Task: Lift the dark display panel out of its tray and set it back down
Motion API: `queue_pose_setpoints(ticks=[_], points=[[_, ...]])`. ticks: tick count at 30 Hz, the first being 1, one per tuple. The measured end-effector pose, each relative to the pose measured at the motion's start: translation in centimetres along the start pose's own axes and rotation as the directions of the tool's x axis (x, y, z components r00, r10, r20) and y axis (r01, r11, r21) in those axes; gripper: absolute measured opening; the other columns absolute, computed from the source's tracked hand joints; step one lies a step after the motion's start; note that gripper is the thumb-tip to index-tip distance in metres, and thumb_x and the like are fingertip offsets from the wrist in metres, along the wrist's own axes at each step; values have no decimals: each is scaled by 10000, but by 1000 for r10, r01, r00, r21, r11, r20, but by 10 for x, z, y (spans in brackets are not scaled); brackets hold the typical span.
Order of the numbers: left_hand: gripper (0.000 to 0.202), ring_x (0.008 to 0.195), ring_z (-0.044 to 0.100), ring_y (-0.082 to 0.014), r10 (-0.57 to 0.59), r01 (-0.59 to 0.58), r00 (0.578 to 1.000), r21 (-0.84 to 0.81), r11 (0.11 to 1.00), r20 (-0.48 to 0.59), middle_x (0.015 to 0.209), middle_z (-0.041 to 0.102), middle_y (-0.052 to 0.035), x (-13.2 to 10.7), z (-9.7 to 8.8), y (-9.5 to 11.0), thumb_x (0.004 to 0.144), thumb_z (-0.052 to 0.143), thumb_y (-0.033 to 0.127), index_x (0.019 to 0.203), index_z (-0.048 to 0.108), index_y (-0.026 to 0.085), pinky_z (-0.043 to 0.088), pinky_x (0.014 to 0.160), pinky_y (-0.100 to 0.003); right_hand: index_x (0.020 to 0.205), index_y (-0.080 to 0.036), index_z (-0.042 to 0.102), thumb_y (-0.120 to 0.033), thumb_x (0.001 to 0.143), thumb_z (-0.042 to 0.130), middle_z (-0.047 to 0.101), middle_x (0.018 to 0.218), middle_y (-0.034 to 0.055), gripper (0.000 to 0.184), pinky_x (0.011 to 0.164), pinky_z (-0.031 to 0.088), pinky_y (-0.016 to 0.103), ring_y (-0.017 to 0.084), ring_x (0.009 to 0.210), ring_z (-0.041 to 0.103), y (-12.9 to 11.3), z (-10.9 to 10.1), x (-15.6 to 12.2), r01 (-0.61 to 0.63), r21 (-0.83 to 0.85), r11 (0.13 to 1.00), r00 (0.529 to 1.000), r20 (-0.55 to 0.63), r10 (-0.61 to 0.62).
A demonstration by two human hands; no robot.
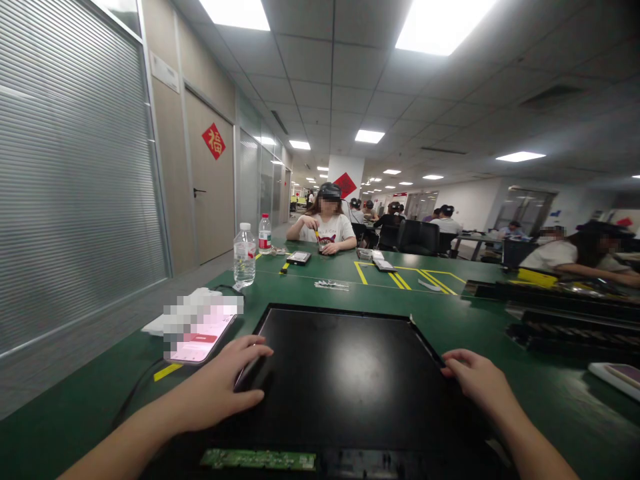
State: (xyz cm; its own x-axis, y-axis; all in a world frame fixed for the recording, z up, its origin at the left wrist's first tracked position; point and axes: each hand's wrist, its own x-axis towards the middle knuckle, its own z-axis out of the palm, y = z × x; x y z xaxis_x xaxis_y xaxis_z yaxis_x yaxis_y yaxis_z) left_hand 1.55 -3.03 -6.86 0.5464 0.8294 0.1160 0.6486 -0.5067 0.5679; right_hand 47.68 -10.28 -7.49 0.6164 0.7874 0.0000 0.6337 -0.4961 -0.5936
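A black display panel [345, 387] in a thin dark frame lies flat on the table in front of me, with a ceiling light reflected in it. My left hand [227, 380] is over its left edge, fingers and thumb spread apart. At the right edge, my right hand [473, 373] has its fingers closed together on the frame's rim. A green circuit board [257, 459] runs along the panel's near side. Close to my left hand, a phone [205, 337] with a lit pink screen lies beside white tissue-like material [177, 310].
Water bottles [245, 257] and a red-capped bottle [265, 235] stand back left on the green table [280, 288]. Hard drives [299, 258] and a small clear bag [331, 285] lie beyond the panel. Dark strips [560, 330] and a white device [617, 379] are rightward. A person [327, 223] sits opposite.
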Motion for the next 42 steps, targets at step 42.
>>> queue_pose_setpoints(ticks=[42], points=[[582,1249,348,-242,134,-137,951,-11,991,277,1396,341,36,-11,-24,36,557,641,150,1091,540,358,231,1047,-344,856,-203,619,-335,671,428,694,695,29,297,564,420,264,174,591,597,-12,-22,-14,-13,25,1000,1000,-6,13]])
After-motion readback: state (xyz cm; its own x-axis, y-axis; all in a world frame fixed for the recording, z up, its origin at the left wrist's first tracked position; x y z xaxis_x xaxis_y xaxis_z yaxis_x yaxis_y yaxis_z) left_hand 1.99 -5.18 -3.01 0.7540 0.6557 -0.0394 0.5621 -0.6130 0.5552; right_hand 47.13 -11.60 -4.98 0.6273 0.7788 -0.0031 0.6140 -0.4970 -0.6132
